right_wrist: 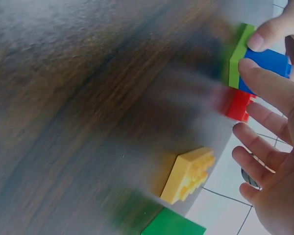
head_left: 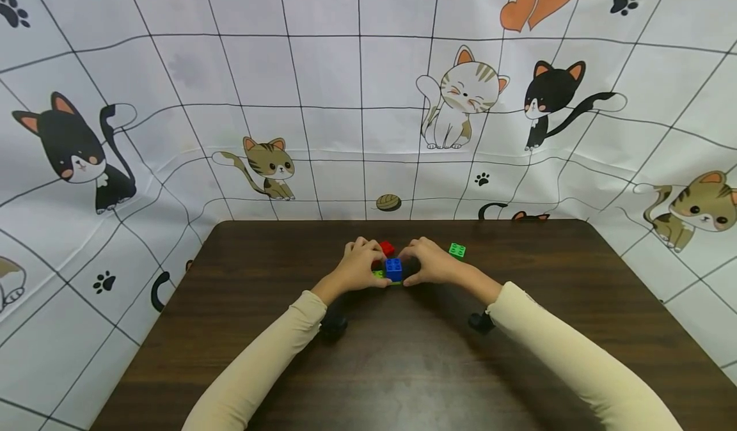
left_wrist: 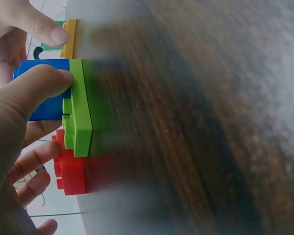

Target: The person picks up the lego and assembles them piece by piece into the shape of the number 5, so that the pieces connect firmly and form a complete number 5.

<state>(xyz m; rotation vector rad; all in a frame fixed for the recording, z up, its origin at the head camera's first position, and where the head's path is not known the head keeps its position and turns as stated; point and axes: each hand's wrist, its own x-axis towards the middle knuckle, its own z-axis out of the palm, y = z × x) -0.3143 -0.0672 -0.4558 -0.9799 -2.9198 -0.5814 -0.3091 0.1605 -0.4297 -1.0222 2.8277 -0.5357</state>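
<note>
A blue brick (head_left: 393,269) stands on one end of a lime-green brick (left_wrist: 81,120), several studs of which show beside it. My left hand (head_left: 363,265) pinches the blue brick, its thumb across the near side; in the left wrist view the thumb tip lies by the seam with the lime-green brick. On the other side, my right hand (head_left: 430,262) is held close with fingers loosely spread. Its thumb overlaps the blue brick in the right wrist view, but the left wrist view shows a gap between them. A red brick (head_left: 387,248) sits just behind.
A yellow brick (right_wrist: 187,175) lies to the right, hidden behind my right hand in the head view. Farther right is a green brick (head_left: 457,250). The dark wooden table (head_left: 403,367) ends at a white cat-print sheet (head_left: 322,130) behind.
</note>
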